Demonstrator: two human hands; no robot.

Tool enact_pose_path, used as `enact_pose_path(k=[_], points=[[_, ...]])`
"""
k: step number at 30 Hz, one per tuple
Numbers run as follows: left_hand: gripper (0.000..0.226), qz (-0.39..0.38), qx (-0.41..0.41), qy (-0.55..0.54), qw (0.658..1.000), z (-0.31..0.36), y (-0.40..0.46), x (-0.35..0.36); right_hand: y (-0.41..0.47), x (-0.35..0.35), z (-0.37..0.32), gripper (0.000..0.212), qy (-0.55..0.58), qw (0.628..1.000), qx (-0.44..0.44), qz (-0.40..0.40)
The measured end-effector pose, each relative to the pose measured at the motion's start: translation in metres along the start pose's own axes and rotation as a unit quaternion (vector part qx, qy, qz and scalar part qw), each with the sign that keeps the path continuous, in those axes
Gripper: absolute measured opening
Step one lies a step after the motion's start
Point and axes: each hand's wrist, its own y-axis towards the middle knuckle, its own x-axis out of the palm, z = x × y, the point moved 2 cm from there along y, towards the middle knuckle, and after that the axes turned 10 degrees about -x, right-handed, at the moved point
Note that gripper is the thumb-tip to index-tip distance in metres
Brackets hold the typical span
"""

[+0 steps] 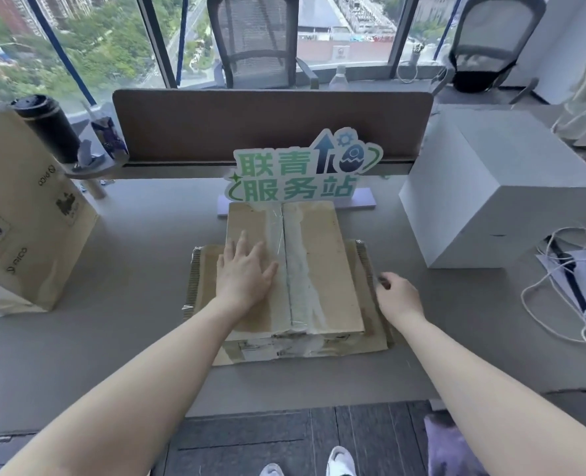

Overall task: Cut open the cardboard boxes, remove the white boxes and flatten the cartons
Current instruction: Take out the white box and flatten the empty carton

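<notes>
Carton (315,269) flattened at desk (140,255) centre, atop second flat carton (374,334). Left hand (243,273) spread flat, pressed on top panel. Right hand (398,297) curled at 3 o'clock edge; hold on anything cannot be told. Even downward pressure advised, creases kept aligned. White box (490,187) stood at 2 o'clock.
</notes>
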Motion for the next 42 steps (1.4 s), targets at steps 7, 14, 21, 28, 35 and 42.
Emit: enact_pose_path(k=[7, 14, 21, 28, 35, 42], points=[[0.06, 0.013, -0.004, 0.039, 0.999, 0.004, 0.018, 0.01, 0.006, -0.012, 0.097, 0.028, -0.209, 0.966, 0.131, -0.072], [0.055, 0.052, -0.027, 0.05, 0.997, 0.014, 0.031, 0.011, 0.03, -0.008, 0.127, 0.031, -0.252, 0.958, 0.087, -0.108], [0.054, 0.065, -0.039, 0.048, 0.996, 0.018, 0.03, 0.017, 0.047, -0.011, 0.123, 0.016, -0.183, 0.975, 0.058, -0.111], [0.056, 0.061, -0.073, 0.015, 0.995, 0.024, 0.039, 0.003, 0.107, -0.039, 0.006, 0.014, 0.054, 0.991, -0.12, -0.035], [0.052, 0.023, -0.061, 0.01, 0.998, 0.034, 0.091, -0.017, 0.158, -0.018, -0.117, 0.02, -0.073, 0.948, -0.277, -0.139], [0.033, 0.024, -0.019, -0.034, 0.999, 0.027, 0.142, -0.016, 0.203, 0.025, -0.183, 0.027, -0.191, 0.893, -0.343, -0.22]])
